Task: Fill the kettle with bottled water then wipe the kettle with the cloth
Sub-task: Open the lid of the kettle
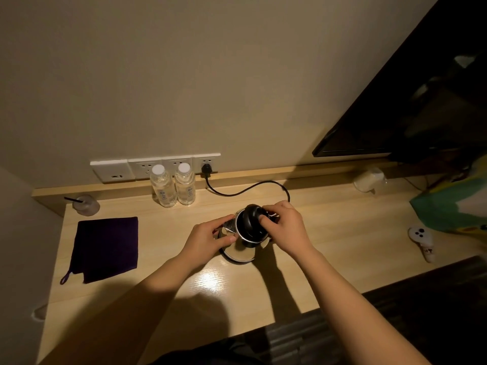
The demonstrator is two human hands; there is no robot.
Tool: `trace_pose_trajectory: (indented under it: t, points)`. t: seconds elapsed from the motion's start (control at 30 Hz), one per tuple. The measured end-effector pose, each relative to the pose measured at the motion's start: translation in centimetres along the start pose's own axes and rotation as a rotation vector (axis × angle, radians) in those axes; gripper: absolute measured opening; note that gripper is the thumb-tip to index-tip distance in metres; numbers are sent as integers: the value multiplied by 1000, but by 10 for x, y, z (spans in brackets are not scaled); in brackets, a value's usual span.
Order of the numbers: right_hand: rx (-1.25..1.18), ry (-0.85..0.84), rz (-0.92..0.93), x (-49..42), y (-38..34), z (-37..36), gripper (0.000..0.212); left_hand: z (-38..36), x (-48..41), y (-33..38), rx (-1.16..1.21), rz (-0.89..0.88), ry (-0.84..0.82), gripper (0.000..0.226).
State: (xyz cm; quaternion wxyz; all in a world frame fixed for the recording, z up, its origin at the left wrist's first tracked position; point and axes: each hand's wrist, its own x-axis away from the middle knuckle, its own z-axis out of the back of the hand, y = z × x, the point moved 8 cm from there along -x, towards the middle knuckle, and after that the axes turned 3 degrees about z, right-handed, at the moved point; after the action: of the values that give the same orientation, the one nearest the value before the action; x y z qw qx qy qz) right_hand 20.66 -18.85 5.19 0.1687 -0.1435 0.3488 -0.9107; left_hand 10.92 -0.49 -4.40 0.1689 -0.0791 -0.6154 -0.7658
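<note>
Nearest the camera, the person's two forearms reach out over the front edge of the wooden counter (184, 299) toward its middle. There the steel kettle (241, 248) stands upright on its base, its long axis vertical and its spout toward the left edge. The left hand (208, 239) closes on the body beside the spout, steadying it; the right hand (286, 227) pinches the black lid (251, 223), which is tilted up. The step in hand looks like opening the kettle, with filling yet to come. Next, one hand must free itself for a bottle. The dark cloth (108, 247) lies flat near the left edge. Both capped water bottles (174, 187) stand at the back edge.
</note>
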Motion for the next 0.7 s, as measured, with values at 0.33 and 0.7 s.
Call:
trace_pose_trajectory:
  t: [0.33, 0.7]
  points:
    - [-798, -148, -229, 15, 52, 22, 25, -4, 10, 0, -39, 5, 73, 64]
    - [-853, -161, -287, 13, 76, 19, 29, -3, 16, 1, -60, 27, 102, 64]
